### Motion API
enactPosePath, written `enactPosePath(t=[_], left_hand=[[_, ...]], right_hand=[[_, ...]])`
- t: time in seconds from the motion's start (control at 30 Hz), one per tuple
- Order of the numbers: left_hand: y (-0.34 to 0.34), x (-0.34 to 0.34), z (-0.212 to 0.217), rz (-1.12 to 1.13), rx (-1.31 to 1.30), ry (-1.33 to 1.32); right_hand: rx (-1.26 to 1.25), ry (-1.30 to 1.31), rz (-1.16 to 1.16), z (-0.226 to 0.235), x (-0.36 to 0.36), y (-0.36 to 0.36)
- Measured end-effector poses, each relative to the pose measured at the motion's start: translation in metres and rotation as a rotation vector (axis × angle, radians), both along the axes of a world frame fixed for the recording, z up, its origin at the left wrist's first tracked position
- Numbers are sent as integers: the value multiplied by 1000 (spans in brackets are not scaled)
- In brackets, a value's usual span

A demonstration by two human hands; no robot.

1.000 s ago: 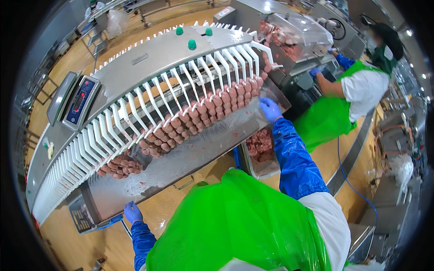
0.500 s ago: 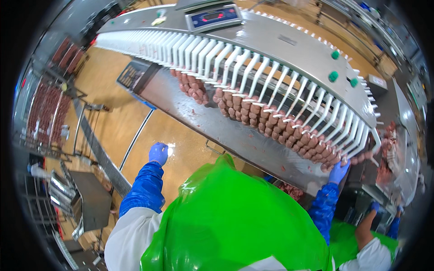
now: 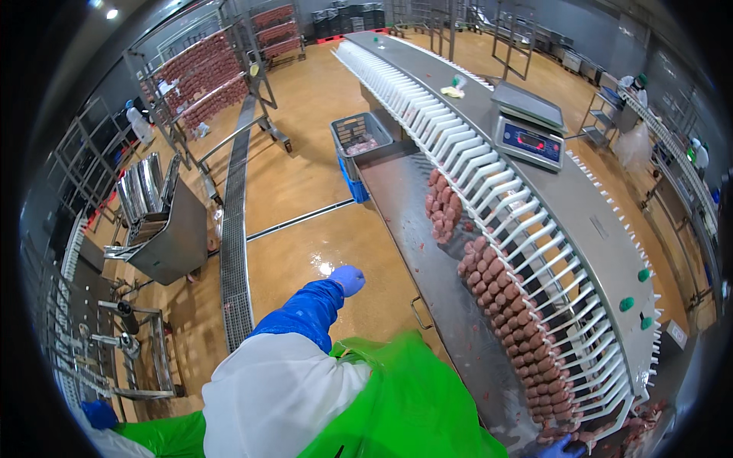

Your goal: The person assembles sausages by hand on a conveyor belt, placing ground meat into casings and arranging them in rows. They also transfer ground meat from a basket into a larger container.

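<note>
My left hand [image 3: 349, 280], in a blue-violet glove, hangs closed over the floor left of the metal tray table, with nothing visible in it. Low at the right, my right hand [image 3: 561, 447] is partly cut off by the lower edge; its fingers are at the near end of the sausage string, seemingly pinching it. Linked sausages [image 3: 513, 313] hang in loops from the white hooks [image 3: 561, 275] of a long oval conveyor. A smaller bunch of sausages [image 3: 442, 206] hangs farther along, after a gap.
Below the hooks runs the steel tray table [image 3: 427, 267], with a handle [image 3: 417, 313] on its side. A grey crate [image 3: 362, 122] stands at its far end. A scale [image 3: 528, 141] sits on the conveyor top. At left are a steel bin [image 3: 179, 237] and sausage racks [image 3: 200, 80].
My view has swung left, so the conveyor now stretches away ahead and the left-hand racks show more fully. My right hand remains by the sausages, now at the picture's lower edge.
</note>
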State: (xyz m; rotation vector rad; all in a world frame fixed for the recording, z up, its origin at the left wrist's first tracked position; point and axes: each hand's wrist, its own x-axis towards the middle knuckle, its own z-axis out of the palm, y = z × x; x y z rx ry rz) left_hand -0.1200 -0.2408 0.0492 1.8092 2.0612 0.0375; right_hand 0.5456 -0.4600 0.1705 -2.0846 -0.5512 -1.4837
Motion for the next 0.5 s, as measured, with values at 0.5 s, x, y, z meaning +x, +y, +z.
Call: enactPosePath(t=[0.5], left_hand=[[-23,-47,-42,93,-258,85]], right_hand=[[-77,594,734,-237,187,-60]])
